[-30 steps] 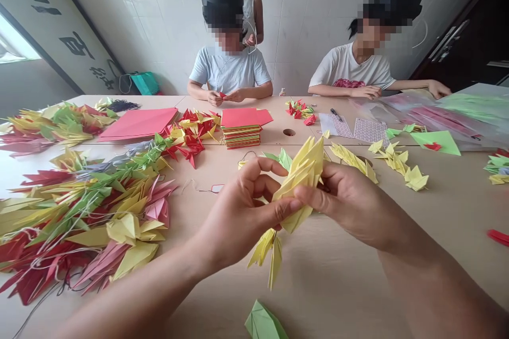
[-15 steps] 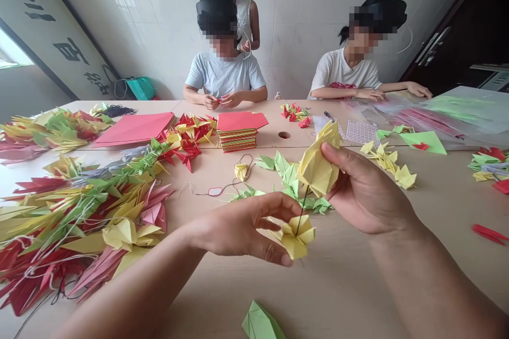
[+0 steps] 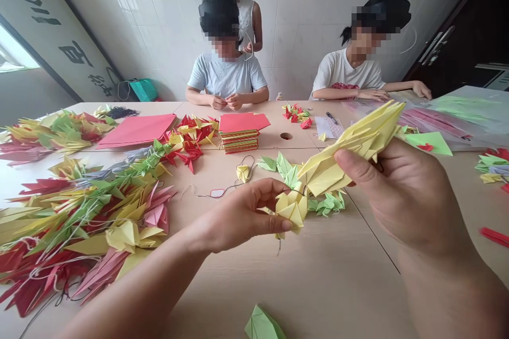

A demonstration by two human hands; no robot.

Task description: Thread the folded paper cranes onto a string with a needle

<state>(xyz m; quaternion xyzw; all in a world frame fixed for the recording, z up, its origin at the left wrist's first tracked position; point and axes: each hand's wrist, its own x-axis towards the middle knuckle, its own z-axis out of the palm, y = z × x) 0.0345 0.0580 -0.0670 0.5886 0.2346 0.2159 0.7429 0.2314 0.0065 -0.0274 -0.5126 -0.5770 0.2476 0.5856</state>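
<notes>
My left hand [image 3: 254, 217] pinches a small yellow folded-paper flower [image 3: 292, 209] between thumb and fingers, above the table. A thread end hangs below it. My right hand [image 3: 409, 185] is closed around a longer yellow folded-paper piece [image 3: 353, 148] with layered, pointed folds, tilted up to the right. Its lower left end comes close to the small flower, and a short dark thread runs between the two. Behind my hands lie green folded-paper pieces [image 3: 328, 204], partly hidden. One more green folded piece [image 3: 264, 323] rests at the near edge of view.
Strung colourful paper pieces [image 3: 91, 212] heap up on the left. Red paper sheets [image 3: 137, 130] and a stack of coloured paper [image 3: 238, 140] stand further back. Two people sit across the table [image 3: 222, 296], another stands behind. Plastic-wrapped paper [image 3: 437, 122] lies at the right.
My right hand has turned the longer yellow piece from upright to slanting and moved it right. My left hand has tilted the small flower and brought it slightly left and up.
</notes>
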